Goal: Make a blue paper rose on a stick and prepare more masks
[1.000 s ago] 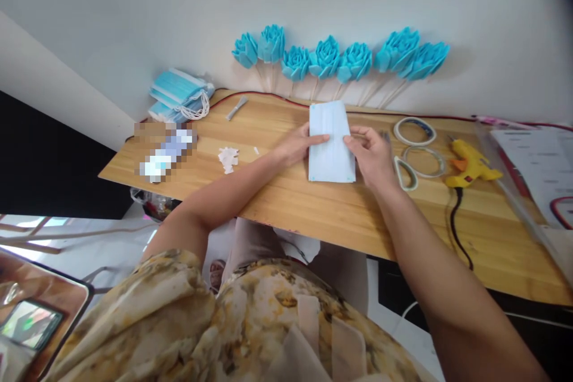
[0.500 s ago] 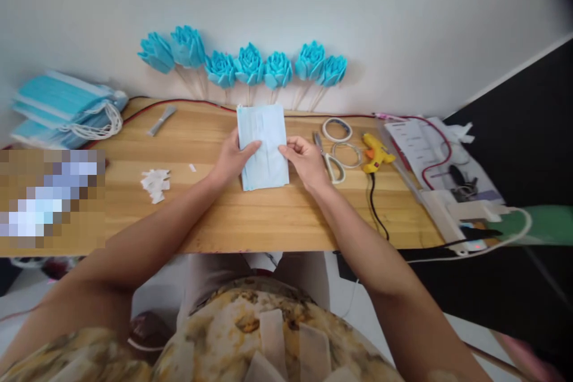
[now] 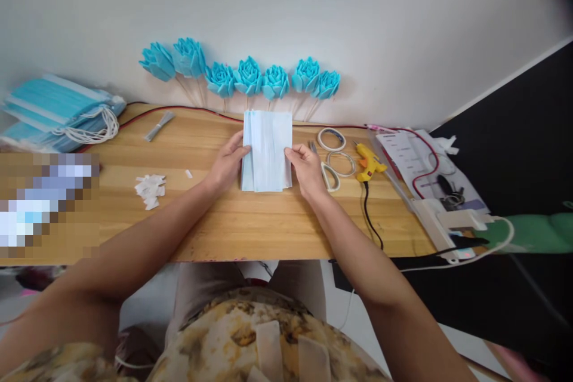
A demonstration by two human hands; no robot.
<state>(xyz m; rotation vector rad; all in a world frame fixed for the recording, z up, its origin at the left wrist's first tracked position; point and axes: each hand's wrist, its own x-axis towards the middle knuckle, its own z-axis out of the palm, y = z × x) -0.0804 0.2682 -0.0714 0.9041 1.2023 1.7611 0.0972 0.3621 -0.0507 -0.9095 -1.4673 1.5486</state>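
Note:
Several pale blue face masks [image 3: 268,155] are held upright in a loose stack over the middle of the table, the front sheet set off to the right of those behind. My left hand [image 3: 228,161] grips the stack's left edge, thumb in front and fingers behind. At the right edge, my right hand [image 3: 306,168] pinches the sheets between thumb and fingers. No ear loops show on the held masks. Just right of my right hand lie scissors [image 3: 331,178], their blades partly covered by it.
Blue flowers on sticks [image 3: 248,76] lean against the wall. More masks with white loops [image 3: 58,101] lie at left, near white scraps [image 3: 150,190] and a bundle of thin strips [image 3: 160,125]. Tape rolls [image 3: 332,139], a yellow glue gun [image 3: 369,162] and a power strip [image 3: 436,230] are at right.
The front mask has shifted right against the ones behind, so the stack is fanned at its left side. My left thumb has moved back to the left edge. The camera view has tilted slightly.

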